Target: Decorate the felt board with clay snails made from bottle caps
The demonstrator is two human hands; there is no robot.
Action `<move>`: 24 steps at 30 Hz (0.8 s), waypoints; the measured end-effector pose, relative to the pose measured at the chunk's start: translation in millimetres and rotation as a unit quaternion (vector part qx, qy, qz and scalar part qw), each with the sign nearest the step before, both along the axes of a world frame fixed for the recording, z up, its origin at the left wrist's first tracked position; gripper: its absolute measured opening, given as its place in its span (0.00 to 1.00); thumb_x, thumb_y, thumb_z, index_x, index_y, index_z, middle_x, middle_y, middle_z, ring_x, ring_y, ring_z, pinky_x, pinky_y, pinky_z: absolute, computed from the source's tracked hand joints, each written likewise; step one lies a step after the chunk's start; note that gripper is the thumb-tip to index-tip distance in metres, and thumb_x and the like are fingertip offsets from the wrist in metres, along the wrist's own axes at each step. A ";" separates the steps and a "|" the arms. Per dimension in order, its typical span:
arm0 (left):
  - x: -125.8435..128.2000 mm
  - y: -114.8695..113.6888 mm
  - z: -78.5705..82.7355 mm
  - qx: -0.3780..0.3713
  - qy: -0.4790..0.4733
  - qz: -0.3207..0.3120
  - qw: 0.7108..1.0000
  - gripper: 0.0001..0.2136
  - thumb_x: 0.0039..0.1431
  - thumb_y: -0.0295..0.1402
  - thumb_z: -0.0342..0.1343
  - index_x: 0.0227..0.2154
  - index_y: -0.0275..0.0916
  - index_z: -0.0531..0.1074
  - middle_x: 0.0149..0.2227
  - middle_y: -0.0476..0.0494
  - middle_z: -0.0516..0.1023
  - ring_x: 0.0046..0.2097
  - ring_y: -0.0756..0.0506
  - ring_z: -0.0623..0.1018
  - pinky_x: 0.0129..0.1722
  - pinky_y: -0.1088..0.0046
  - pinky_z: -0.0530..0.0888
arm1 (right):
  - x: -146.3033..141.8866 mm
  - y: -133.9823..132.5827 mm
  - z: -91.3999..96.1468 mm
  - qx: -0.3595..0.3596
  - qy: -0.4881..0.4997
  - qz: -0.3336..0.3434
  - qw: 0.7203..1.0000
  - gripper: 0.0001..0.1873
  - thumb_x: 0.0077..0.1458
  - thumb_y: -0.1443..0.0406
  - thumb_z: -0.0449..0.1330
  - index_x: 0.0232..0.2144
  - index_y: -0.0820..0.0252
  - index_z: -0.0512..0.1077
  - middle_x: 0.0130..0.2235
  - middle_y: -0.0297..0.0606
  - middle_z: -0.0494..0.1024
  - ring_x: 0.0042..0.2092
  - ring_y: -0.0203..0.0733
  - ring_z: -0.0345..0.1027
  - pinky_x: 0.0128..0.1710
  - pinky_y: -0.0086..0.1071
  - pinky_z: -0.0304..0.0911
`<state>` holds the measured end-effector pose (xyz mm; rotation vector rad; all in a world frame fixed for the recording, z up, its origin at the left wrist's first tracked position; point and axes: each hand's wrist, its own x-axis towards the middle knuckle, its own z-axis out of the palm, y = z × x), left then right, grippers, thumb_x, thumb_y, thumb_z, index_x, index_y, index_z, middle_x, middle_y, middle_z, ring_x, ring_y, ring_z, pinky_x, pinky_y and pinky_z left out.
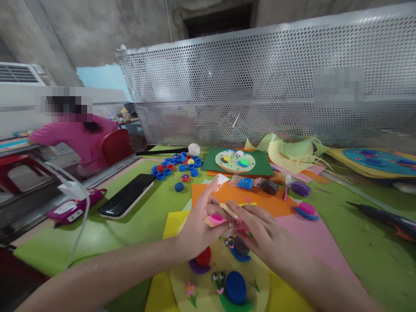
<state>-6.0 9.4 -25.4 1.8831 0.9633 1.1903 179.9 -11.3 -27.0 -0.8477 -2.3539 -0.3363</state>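
My left hand (201, 223) and my right hand (264, 229) meet over the middle of the table. Their fingers pinch a clear plastic packet (231, 224) with something pink in it, partly hidden by the fingers. My left index finger points up. Below them lies a round pale-yellow card (208, 294) with clay-like snails: one with a blue bottle-cap shell (235, 287), one with a red shell (203, 256) and one with a dark shell (242, 245). A pink flower (189, 288) decorates the card's left side.
Bottle caps (179, 186), a phone (128, 196) and a purple power strip (78, 207) lie leftward. Wrapped blue clay (245, 183) and purple clay (300, 189) sit beyond my hands. A glue gun (386, 219) is at right. A perforated metal screen (279, 86) stands behind; a person (74, 138) sits left.
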 end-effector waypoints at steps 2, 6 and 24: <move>0.6 0.7 2.2 -0.013 -0.005 -0.004 1.000 0.36 0.51 0.27 0.61 0.60 0.42 0.52 0.27 0.50 0.78 0.41 0.44 0.75 0.48 0.66 0.67 | -0.5 -0.2 0.7 0.003 -0.001 -0.005 1.000 0.25 0.61 0.70 0.44 0.60 0.65 0.47 0.42 0.46 0.74 0.45 0.44 0.68 0.39 0.36 0.69; 0.9 7.1 5.6 -0.122 -0.079 0.020 0.989 0.36 0.48 0.28 0.64 0.59 0.39 0.53 0.26 0.51 0.77 0.37 0.45 0.76 0.43 0.69 0.68 | 5.8 6.4 -1.6 0.046 -0.029 -0.043 0.998 0.27 0.60 0.71 0.45 0.61 0.66 0.46 0.45 0.46 0.75 0.46 0.45 0.68 0.41 0.38 0.68; -9.7 22.2 -1.2 -0.259 -0.223 -0.023 0.940 0.30 0.43 0.29 0.67 0.52 0.39 0.66 0.27 0.51 0.79 0.33 0.49 0.78 0.35 0.74 0.72 | 54.8 53.5 -16.8 -0.063 -0.119 -0.259 0.957 0.23 0.56 0.70 0.48 0.55 0.66 0.61 0.51 0.50 0.71 0.47 0.50 0.69 0.41 0.42 0.65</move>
